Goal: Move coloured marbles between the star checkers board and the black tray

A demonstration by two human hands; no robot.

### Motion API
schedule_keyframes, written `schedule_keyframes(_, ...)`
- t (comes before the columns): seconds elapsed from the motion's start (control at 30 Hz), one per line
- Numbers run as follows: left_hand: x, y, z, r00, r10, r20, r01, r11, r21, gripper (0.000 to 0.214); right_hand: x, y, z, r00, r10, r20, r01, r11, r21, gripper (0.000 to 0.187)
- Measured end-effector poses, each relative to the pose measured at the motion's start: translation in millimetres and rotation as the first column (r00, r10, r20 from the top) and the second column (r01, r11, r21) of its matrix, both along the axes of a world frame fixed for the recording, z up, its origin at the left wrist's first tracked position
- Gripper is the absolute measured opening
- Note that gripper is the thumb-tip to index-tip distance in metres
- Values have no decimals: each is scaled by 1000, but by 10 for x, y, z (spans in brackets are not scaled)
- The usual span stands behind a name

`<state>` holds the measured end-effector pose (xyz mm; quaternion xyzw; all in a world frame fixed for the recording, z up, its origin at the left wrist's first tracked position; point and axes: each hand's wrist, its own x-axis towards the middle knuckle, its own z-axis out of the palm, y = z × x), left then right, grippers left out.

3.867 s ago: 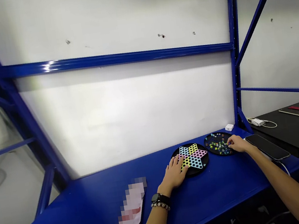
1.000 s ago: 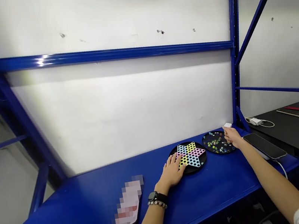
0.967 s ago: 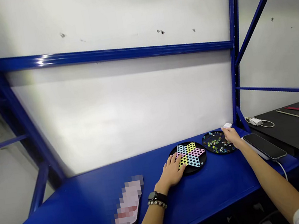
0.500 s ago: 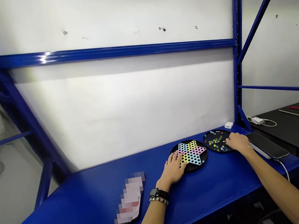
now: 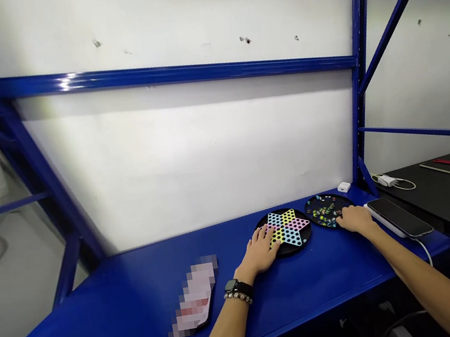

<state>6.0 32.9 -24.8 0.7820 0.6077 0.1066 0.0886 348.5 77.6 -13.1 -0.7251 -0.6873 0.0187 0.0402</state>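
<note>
Right hand (image 5: 355, 220) has pulled back from right beside the white charger block (image 5: 343, 187) and moved toward the camera. It now sits low at the near edge of the round marble tray (image 5: 328, 210), with its fingers no longer reaching the far side, just left of the phone (image 5: 398, 217).

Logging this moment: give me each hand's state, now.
Left hand: open, on the checkers board.
Right hand: curled at the marble tray; holding cannot be told.
</note>
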Motion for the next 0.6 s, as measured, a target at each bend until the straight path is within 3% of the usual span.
schedule_keyframes(0.2,-8,4,-5,1000,-5,-8,5,1000,-3,61,-3,-3,-49,1000,-13,4,12,999,46,36)
schedule_keyframes(0.27,-13,0,-3,1000,-4,0,4,1000,-1,59,14,8,-73,995,-34,-89,42,996,85,31)
schedule_keyframes(0.33,-17,-5,1,1000,-8,11,8,1000,8,58,34,32,-81,942,-59,-330,102,988,114,30)
schedule_keyframes(0.37,-18,-8,5,1000,-9,13,9,1000,8,58,44,46,-75,862,-62,-503,138,984,115,32)
schedule_keyframes(0.43,-17,-16,16,1000,-10,9,10,1000,0,58,64,74,-42,631,-48,-774,187,978,92,34)
schedule_keyframes(0.53,-11,-28,38,1000,-6,7,6,1000,-5,59,109,101,31,284,-31,-958,161,987,16,30)
schedule_keyframes(0.6,-10,-35,49,1000,-4,10,4,1000,-9,59,146,111,65,3,-50,-999,94,994,-50,27)
